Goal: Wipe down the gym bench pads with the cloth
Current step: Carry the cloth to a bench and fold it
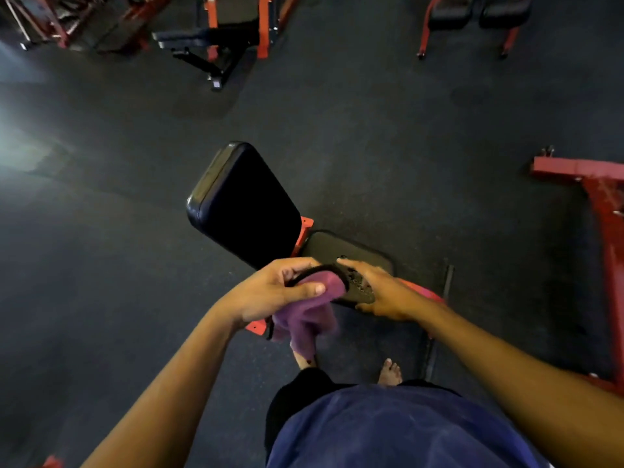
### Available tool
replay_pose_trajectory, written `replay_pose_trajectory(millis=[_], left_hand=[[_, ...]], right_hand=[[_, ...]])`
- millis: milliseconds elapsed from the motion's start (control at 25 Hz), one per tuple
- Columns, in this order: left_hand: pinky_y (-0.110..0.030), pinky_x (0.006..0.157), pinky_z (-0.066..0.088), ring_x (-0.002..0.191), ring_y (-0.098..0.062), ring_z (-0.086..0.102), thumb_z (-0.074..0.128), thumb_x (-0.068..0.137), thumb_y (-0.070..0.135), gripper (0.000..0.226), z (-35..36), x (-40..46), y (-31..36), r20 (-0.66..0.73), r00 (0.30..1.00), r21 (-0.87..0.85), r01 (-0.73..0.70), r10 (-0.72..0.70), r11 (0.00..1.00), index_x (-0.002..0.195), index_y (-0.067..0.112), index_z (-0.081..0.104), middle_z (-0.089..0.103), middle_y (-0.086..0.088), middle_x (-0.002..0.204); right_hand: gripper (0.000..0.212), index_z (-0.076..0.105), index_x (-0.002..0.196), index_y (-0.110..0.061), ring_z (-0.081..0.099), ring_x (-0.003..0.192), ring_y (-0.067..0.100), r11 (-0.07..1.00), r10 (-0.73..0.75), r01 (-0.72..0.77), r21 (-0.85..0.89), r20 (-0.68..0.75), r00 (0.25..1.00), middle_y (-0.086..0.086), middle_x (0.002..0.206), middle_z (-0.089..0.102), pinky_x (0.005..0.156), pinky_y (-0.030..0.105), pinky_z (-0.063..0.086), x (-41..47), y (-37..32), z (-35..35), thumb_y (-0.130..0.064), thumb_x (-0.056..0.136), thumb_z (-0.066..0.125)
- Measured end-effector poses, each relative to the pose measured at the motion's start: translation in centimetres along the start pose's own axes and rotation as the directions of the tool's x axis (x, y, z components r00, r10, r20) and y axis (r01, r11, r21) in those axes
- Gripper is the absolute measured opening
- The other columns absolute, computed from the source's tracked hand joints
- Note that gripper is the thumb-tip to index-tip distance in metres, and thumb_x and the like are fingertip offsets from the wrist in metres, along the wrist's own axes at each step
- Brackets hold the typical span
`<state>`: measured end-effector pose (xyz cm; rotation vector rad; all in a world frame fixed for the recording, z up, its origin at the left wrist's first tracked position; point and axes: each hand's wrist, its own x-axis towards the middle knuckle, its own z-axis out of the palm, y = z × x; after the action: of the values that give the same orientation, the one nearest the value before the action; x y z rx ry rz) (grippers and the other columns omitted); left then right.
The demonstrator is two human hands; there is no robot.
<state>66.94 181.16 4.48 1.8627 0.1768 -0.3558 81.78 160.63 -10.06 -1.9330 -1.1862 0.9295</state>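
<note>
Floor: dark speckled rubber gym floor (388, 130) all around, with a washed-out patch of glare on the left side.
Room: red and orange frames everywhere. One red frame (604, 211) sits at the right edge, another bench (202, 42) with orange uprights is up at the top, and two dark padded seats (479, 11) on red legs are top right.
Bench: adjustable gym bench right in front of the person. The big black back pad (246, 204) is tilted up, and the smaller seat pad (341, 251) sits just below it, with an orange bracket (304, 231) showing between the two.
Seat pad condition: near edge looks cracked and worn where the vinyl is chewed up.
Left hand: the left hand (277, 292) has its fingers and thumb curled around a bunched purple cloth (310, 315), holding it right at the near corner of the seat pad, with the rest of the cloth hanging down loose.
Right hand: the right hand (381, 292) is laid on the near end of the seat pad, fingers mostly straight and pointing left over the worn spot, not grabbing anything.
Person: blue shirt, dark bottoms, barefoot.
Hard to see: one foot is mostly behind the hanging cloth, the bench base is covered by the pads and arms, and the far equipment is cut off by the picture edge. Pretty dim overall, so pad texture is hard to make out.
</note>
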Motion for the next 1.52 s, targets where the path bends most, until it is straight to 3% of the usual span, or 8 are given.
replay_pose_trajectory(millis=[120, 240, 400, 520, 760, 1000, 1200, 1520], left_hand=[[-0.037, 0.079, 0.05, 0.09, -0.017, 0.06, 0.064, 0.101, 0.022, 0.022, -1.0, -0.6, 0.5, -0.033, 0.999, -0.004, -0.037, 0.037, 0.999, 0.105, 0.0, 0.067, 0.066, -0.02, 0.095], [-0.034, 0.08, 0.049, 0.09, -0.015, 0.058, 0.057, 0.105, 0.025, 0.024, -2.0, -0.9, 0.2, -0.123, 0.991, 0.016, -0.052, 0.053, 0.999, 0.103, 0.002, 0.065, 0.063, -0.014, 0.094], [-0.046, 0.088, 0.051, 0.097, -0.016, 0.057, 0.054, 0.106, 0.03, 0.032, -3.8, -1.4, -2.6, -0.265, 0.963, 0.025, -0.033, 0.039, 0.999, 0.108, 0.0, 0.064, 0.061, -0.027, 0.103], [-0.054, 0.092, 0.051, 0.102, -0.017, 0.059, 0.056, 0.106, 0.031, 0.031, -4.3, -1.7, -5.3, -0.321, 0.947, -0.037, -0.005, -0.007, 0.999, 0.112, 0.002, 0.066, 0.063, -0.027, 0.111], [-0.02, 0.11, 0.041, 0.14, 0.006, 0.044, 0.061, 0.102, 0.006, 0.018, -1.6, 0.4, -8.7, -0.295, 0.953, -0.101, 0.034, -0.062, 0.994, 0.105, 0.018, 0.074, 0.046, 0.013, 0.153], [-0.022, 0.075, 0.052, 0.089, -0.004, 0.062, 0.061, 0.1, -0.002, 0.026, 1.2, 4.1, -8.5, -0.272, 0.96, 0.054, -0.053, 0.066, 0.997, 0.108, 0.016, 0.077, 0.061, -0.004, 0.105], [-0.025, 0.06, 0.059, 0.079, -0.002, 0.063, 0.069, 0.098, 0.008, 0.018, 1.3, 5.2, -8.7, -0.461, 0.886, -0.064, -0.076, 0.038, 0.995, 0.1, 0.023, 0.078, 0.058, 0.008, 0.091], [-0.039, 0.064, 0.048, 0.079, -0.018, 0.062, 0.041, 0.108, 0.048, 0.034, 2.6, 3.8, -7.4, -0.555, 0.811, 0.594, 0.234, 0.182, 0.769, 0.092, 0.021, 0.054, 0.062, 0.004, 0.085]], right_hand=[[0.063, 0.051, 0.147, -0.026, 0.061, 0.092, 0.004, 0.998, -0.043, 0.039, 0.045, 0.112, 0.993, -0.006, 0.133, 0.051, 0.08, 0.014, 0.049, 1.6, -1.3, 1.6, -0.011, 0.091, 0.075], [0.026, 0.072, 0.12, -0.011, 0.063, 0.099, 0.002, 0.992, -0.099, 0.091, 0.091, 0.097, 0.99, -0.01, 0.113, 0.068, 0.084, 0.022, 0.049, 2.0, -1.4, 3.0, -0.013, 0.095, 0.071], [0.038, 0.073, 0.1, -0.009, 0.066, 0.092, 0.016, 0.994, -0.037, 0.051, 0.094, -0.14, 0.989, -0.001, 0.097, 0.07, 0.08, 0.035, 0.05, 1.8, -2.1, 0.8, -0.038, 0.083, 0.055], [0.011, 0.053, 0.068, -0.025, 0.056, 0.072, 0.015, 0.979, -0.127, 0.158, 0.126, -0.225, 0.966, -0.002, 0.078, 0.055, 0.066, 0.039, 0.041, 1.3, -5.4, -2.2, -0.031, 0.077, 0.054], [0.05, 0.043, 0.07, -0.039, 0.058, 0.078, 0.001, 0.928, -0.357, 0.372, 0.032, -0.216, 0.909, 0.006, 0.088, 0.065, 0.075, 0.016, 0.042, -1.1, -9.6, -5.2, -0.001, 0.085, 0.073], [0.035, 0.043, 0.069, -0.02, 0.065, 0.078, 0.016, 0.949, -0.315, 0.308, -0.067, -0.224, 0.922, -0.006, 0.092, 0.071, 0.071, 0.027, 0.048, -2.8, -8.1, -7.6, -0.001, 0.078, 0.071], [0.028, 0.063, 0.11, -0.033, 0.064, 0.093, 0.005, 0.971, -0.127, 0.082, -0.227, -0.194, 0.973, -0.015, 0.101, 0.067, 0.083, 0.026, 0.052, -4.0, -4.6, -10.4, -0.011, 0.092, 0.068], [0.017, 0.057, 0.091, -0.034, 0.055, 0.086, 0.0, 0.963, -0.118, 0.047, -0.267, -0.256, 0.96, -0.017, 0.092, 0.053, 0.073, 0.025, 0.045, -3.6, -3.9, -7.8, -0.026, 0.087, 0.072]])
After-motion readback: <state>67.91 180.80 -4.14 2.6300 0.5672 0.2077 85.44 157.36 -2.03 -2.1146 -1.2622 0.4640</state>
